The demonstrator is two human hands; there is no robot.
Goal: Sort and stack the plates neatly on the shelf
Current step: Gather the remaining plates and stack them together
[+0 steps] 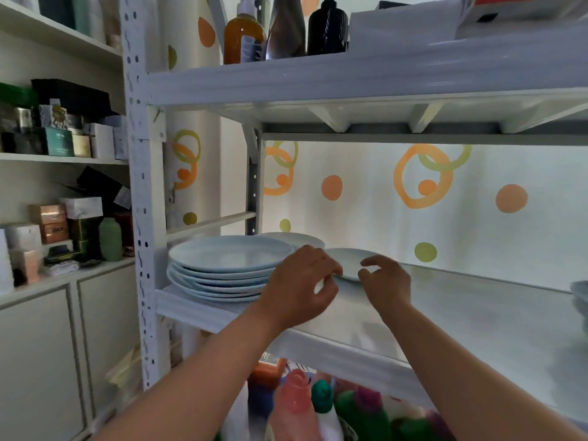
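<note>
A stack of several pale blue large plates (pixel 227 261) sits at the left end of the white shelf (pixel 477 316). Behind it a further pale plate (pixel 296 239) shows partly. A small white plate (pixel 350 261) lies just right of the stack. My left hand (pixel 297 289) grips its left edge, fingers curled over the rim. On the plate's right side is my right hand (pixel 385 283), thumb and fingers parted near the rim; I cannot tell whether they touch it. More pale dishes (pixel 580 294) peek in at the shelf's far right edge.
Bottles (pixel 243 39) and a white box stand on the shelf above. Colourful bottles (pixel 299 396) fill the level below. A white perforated post (pixel 140 186) bounds the shelf on the left. Beyond it, a cabinet holds boxes and a green jar (pixel 110 239).
</note>
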